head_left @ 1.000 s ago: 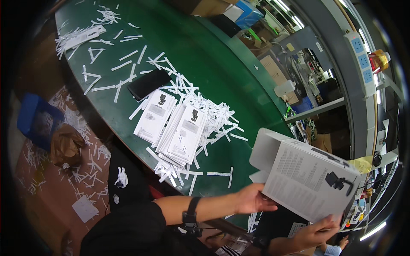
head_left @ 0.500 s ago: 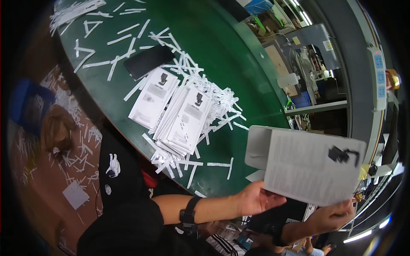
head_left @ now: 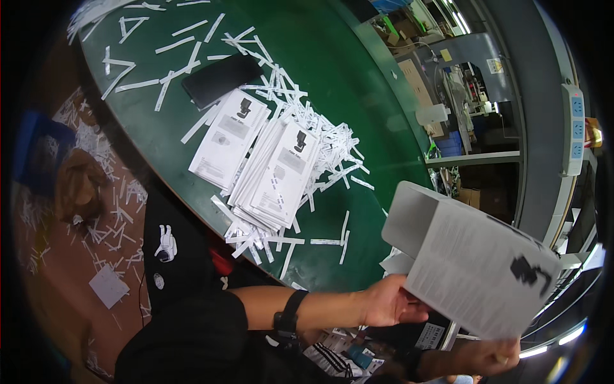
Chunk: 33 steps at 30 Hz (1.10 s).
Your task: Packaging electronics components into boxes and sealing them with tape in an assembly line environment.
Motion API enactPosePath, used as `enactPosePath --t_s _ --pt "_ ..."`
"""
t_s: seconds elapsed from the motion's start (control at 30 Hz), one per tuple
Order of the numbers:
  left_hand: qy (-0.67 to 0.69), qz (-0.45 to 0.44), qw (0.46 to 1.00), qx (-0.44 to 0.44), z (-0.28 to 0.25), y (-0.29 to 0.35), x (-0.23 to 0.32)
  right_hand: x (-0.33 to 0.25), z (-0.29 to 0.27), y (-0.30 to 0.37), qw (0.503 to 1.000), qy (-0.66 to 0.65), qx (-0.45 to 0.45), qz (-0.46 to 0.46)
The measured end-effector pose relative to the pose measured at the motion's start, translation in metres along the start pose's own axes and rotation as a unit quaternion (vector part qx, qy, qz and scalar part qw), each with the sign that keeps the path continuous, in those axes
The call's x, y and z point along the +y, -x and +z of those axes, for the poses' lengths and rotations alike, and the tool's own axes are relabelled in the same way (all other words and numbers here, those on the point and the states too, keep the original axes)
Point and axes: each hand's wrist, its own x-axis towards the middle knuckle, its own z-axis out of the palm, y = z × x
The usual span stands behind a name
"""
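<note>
With the left hand, clamped at the lower left corner of a pale carton, holds it raised, just up and right of that hand. Near the carton's lower edge, right of the left hand, curls the fingers of the right hand; too blurred to tell whether pinching or merely touching. Above the left hand, a pale flap standing out from the carton's end. Behind the left hand, at the wrist, wears a black strap. Left of the left hand and beyond it, on a green table, a fanned stack of printed white leaflets, with white paper strips heaped around and scattered farther off. Beyond the leaflets, touching them or nearly so, a flat black object. Far left of the left hand, on the floor, a brown paper bag beside a blue bin. Far ahead and right of both hands, a white power strip.
</note>
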Motion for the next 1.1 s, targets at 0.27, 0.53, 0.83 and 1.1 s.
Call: enactPosePath --t_s 0.27,0.53,0.83,1.1 --pt "-0.042 -0.028 0.999 0.015 -0.006 0.012 0.009 0.052 -0.026 0.045 0.986 -0.046 -0.019 0.159" --pt "-0.729 0.223 0.587 0.274 0.067 0.039 0.054 -0.005 -0.026 0.205 0.545 -0.496 -0.117 0.666" --pt "-0.943 0.278 0.007 0.181 0.129 0.046 0.055 -0.03 0.003 0.218 0.644 -0.445 -0.136 0.607" --pt "-0.948 0.18 0.035 0.259 0.119 0.034 0.052 -0.095 0.023 0.211 0.505 -0.575 -0.093 0.636"
